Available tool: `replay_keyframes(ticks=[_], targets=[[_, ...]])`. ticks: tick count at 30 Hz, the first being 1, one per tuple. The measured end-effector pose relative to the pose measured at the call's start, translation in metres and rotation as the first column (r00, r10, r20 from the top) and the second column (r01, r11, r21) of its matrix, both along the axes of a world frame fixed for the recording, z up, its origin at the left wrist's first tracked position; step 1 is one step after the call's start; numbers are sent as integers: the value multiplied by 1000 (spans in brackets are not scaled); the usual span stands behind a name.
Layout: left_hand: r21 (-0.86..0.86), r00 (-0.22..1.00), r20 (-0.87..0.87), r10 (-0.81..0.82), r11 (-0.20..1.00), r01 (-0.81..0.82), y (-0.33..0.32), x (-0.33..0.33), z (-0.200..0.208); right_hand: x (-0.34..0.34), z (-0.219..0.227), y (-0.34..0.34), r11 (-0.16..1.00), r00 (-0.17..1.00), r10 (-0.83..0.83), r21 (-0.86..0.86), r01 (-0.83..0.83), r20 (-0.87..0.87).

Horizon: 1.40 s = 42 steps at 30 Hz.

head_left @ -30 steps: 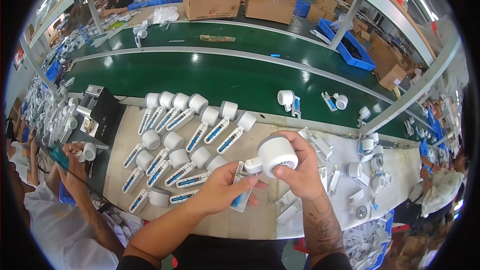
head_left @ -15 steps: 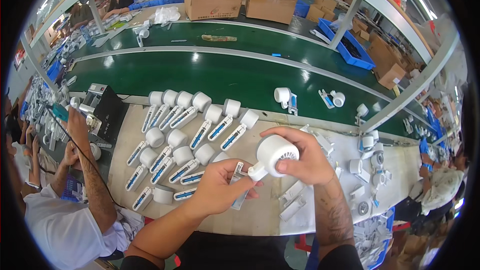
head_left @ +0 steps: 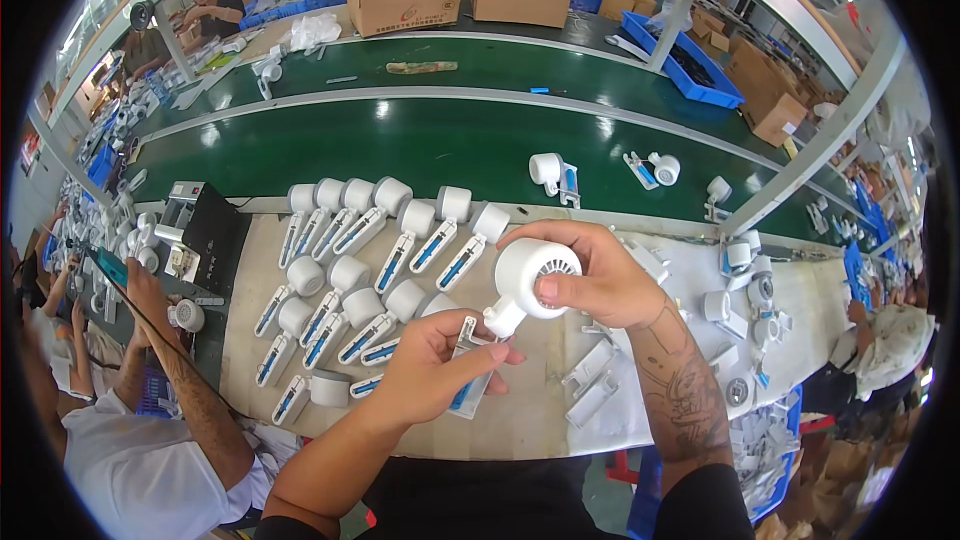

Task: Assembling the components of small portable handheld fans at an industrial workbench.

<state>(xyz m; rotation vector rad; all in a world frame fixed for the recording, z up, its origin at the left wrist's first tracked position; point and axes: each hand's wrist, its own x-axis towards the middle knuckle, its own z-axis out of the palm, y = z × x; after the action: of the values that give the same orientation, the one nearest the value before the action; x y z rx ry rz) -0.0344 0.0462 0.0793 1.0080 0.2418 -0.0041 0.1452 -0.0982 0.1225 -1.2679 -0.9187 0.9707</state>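
My right hand (head_left: 605, 280) is closed round a white round fan head (head_left: 520, 278), its thumb on the slotted vent. The head's short neck points down and left, toward my left hand (head_left: 428, 372). That hand pinches a narrow white handle shell (head_left: 478, 390) with a blue strip inside, held upright between thumb and fingers. The neck is near the shell's upper end; I cannot tell whether they touch. On the mat to the left lie several assembled units (head_left: 388, 202), each a round head on an open handle with a blue insert.
Loose white handle shells (head_left: 592, 380) and more heads (head_left: 716, 305) lie at the right. A green conveyor belt (head_left: 400, 145) runs beyond the mat, carrying a few units. A black machine (head_left: 212, 230) stands at left, beside a co-worker holding a teal tool (head_left: 108, 265). A blue bin (head_left: 778, 450) sits lower right.
The view has shifted a little. The fan head in my right hand has turned, its vent facing more up and right. Both hands keep their holds.
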Motion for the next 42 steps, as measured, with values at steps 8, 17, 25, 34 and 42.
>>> replay_keyframes(ticks=[8,17,25,34,42], targets=[[80,999,-41,1,997,2,0,0,-1,-6,4,0,1000,1000,-23,0,23,8],[177,993,-10,-121,977,120,-6,-9,-4,6,15,12,924,949,301,-275,-265,98],[123,996,18,-86,989,83,-3,-9,-16,-1,4,18,940,943,277,-256,-225,186],[129,998,-51,-33,991,39,-1,-5,-19,-2,5,22,952,928,190,-292,-93,322],[-43,995,20,97,994,-96,10,-8,-32,-16,-43,19,908,879,-417,143,394,232]])
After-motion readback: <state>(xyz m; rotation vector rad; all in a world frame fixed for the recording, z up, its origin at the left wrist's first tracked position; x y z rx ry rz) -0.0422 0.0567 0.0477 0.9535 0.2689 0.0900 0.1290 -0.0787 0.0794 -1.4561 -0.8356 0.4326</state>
